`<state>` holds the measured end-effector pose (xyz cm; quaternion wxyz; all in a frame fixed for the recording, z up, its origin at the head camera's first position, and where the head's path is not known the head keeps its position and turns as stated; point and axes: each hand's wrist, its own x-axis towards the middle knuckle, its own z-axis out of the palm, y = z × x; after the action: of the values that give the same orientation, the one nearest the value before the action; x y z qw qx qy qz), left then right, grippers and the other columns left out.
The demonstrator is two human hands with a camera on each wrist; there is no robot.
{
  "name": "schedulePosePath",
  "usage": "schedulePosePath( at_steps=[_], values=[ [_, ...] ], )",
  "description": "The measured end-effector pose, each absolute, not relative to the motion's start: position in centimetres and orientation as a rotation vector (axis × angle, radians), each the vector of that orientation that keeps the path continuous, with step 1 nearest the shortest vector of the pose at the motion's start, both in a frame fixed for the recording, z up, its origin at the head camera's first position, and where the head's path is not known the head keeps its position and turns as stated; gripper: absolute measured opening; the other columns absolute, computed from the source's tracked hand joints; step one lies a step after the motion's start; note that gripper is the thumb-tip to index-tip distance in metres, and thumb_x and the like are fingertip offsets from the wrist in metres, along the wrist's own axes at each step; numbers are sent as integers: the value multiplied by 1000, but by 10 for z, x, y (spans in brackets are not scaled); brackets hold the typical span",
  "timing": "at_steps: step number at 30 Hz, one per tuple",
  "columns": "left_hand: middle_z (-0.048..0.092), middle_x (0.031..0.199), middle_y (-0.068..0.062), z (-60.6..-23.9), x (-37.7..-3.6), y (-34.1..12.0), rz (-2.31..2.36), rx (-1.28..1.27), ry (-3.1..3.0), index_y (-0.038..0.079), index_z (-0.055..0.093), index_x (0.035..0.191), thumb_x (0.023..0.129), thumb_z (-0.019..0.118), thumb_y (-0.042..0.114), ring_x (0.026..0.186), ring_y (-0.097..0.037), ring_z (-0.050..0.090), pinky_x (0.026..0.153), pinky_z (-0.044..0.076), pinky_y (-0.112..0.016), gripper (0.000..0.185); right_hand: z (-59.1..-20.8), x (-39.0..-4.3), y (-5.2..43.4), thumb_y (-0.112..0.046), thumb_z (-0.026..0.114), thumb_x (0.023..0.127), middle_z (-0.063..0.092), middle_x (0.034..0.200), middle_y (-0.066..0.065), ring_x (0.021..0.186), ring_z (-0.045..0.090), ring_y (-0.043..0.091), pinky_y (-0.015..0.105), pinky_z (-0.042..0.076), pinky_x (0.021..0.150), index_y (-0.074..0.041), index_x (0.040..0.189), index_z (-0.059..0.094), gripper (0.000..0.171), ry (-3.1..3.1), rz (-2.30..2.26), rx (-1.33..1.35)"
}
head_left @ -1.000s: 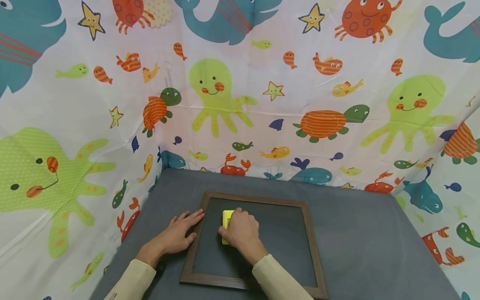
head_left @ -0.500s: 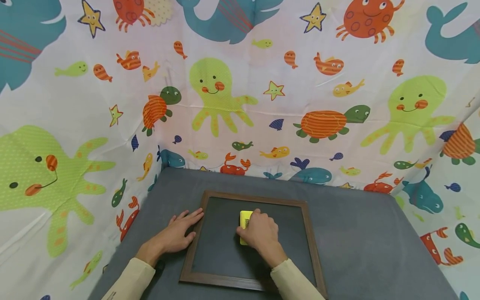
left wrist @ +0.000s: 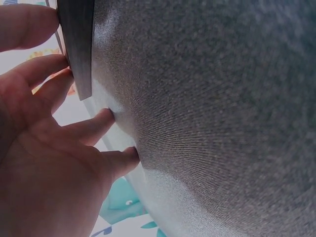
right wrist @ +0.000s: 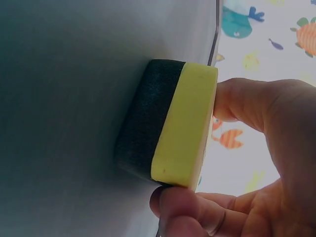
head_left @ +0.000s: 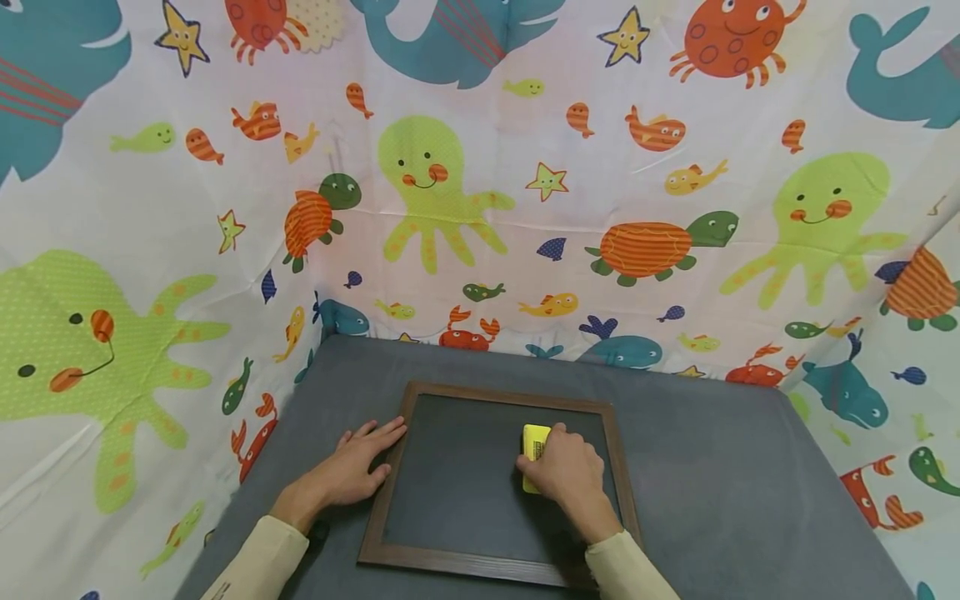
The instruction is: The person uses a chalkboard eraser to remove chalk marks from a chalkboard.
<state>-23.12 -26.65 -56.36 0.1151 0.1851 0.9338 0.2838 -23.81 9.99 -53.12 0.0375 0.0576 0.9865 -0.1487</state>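
Note:
A dark chalkboard (head_left: 465, 492) in a brown wooden frame (head_left: 390, 475) lies flat on a grey cloth-covered table (head_left: 735, 500). My right hand (head_left: 566, 471) grips a yellow eraser block (head_left: 535, 442) with a black felt underside (right wrist: 145, 136), pressed on the board near its right side. In the right wrist view the thumb and fingers (right wrist: 192, 210) pinch the yellow eraser block (right wrist: 185, 128) by its ends. My left hand (head_left: 352, 471) lies flat on the table with straight fingers (left wrist: 37, 74) against the frame's left edge (left wrist: 79, 44).
A hanging sheet printed with sea animals (head_left: 450, 183) closes in the table at the back and both sides. Bare grey cloth (head_left: 750, 467) stretches to the right of the frame. The table's left edge (head_left: 247, 492) runs close beside my left hand.
My right hand has slid the eraser across the board from its left part to its right part. The left hand and the frame have stayed where they were.

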Motion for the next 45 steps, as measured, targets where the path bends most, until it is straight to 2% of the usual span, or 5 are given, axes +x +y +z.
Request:
schedulePosePath(
  at_steps=[13,20,39,45],
  values=[
    [29,182,-7,-568,-230,-268,838,572,2733,10,40,171,108,65,10,164,-57,23,121,12,-88,67,-529,-233,148,-55,80,88,61,82,15,69,61,30,44,52,56,9,127,59,78,2975,-438,255],
    [30,182,-7,-569,-230,-269,847,577,2727,10,40,171,108,65,10,164,-57,23,121,11,-88,67,-527,-229,167,-54,81,88,62,84,17,70,61,31,44,53,57,9,122,58,75,2963,-440,300],
    [29,182,-6,-567,-229,-269,862,558,2729,11,40,171,108,64,9,165,-56,21,122,9,-88,68,-524,-228,161,-52,80,91,62,81,15,68,62,30,44,52,55,11,129,60,76,3000,-406,237],
    [29,182,-6,-566,-228,-269,854,551,2734,11,40,171,108,65,10,165,-56,21,122,10,-88,68,-528,-231,150,-51,79,91,61,78,14,65,60,28,43,52,54,10,125,61,72,3032,-376,195]
  ],
)
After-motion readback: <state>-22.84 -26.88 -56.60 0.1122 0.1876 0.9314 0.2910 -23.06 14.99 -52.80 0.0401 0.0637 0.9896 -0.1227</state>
